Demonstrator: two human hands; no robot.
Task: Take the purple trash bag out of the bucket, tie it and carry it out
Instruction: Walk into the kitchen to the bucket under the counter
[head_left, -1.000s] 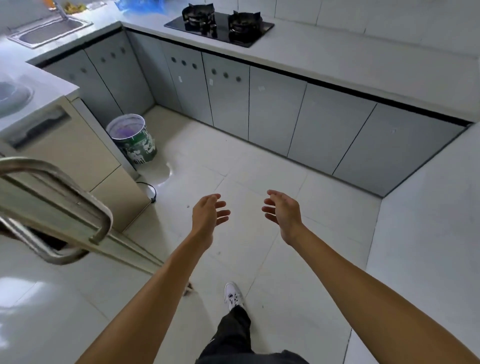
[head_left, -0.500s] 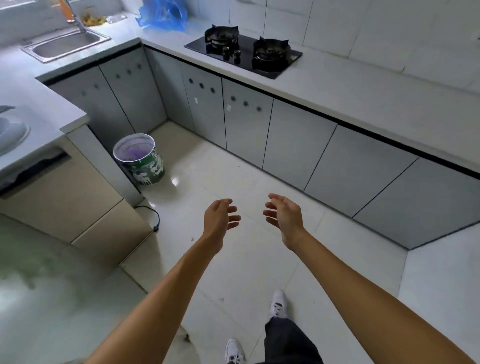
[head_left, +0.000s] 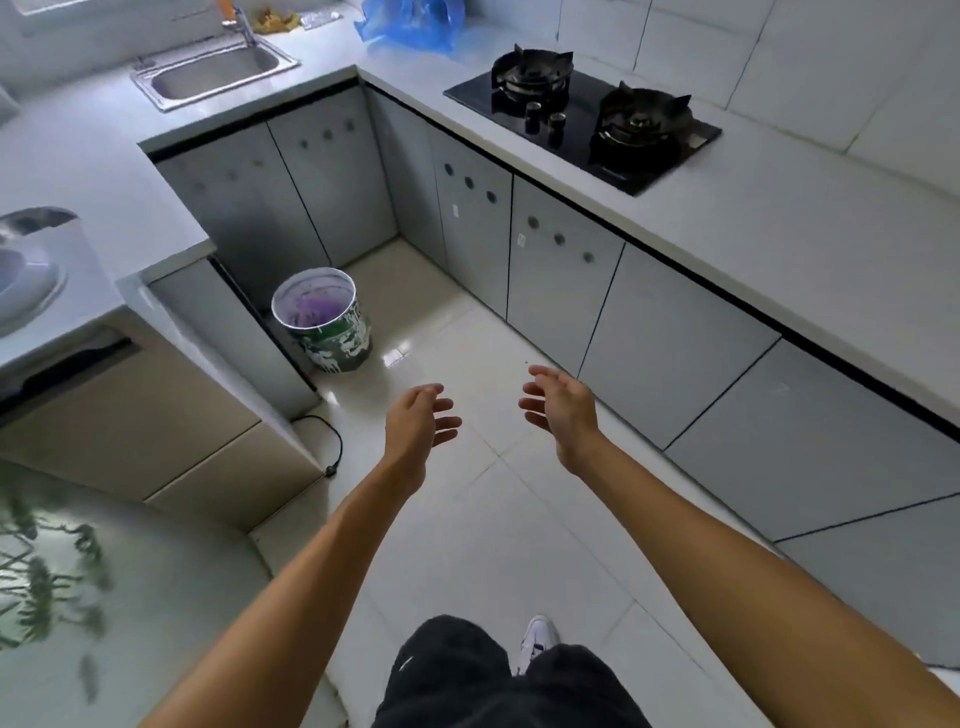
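Both hands, left (head_left: 418, 418) and right (head_left: 558, 402), stayed spread and empty as I closed in; the bucket (head_left: 332, 332) loomed nearer by the corner cabinet, its purple trash bag (head_left: 311, 312) untouched inside, grab pending.

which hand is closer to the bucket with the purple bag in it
Left. The left hand hangs open just short of the bucket, slightly to its right; the right hand, also open, is farther right, toward the cabinets.

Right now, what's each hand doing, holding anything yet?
Left hand: open, holding nothing.
Right hand: open, holding nothing.
Neither touches the bucket.
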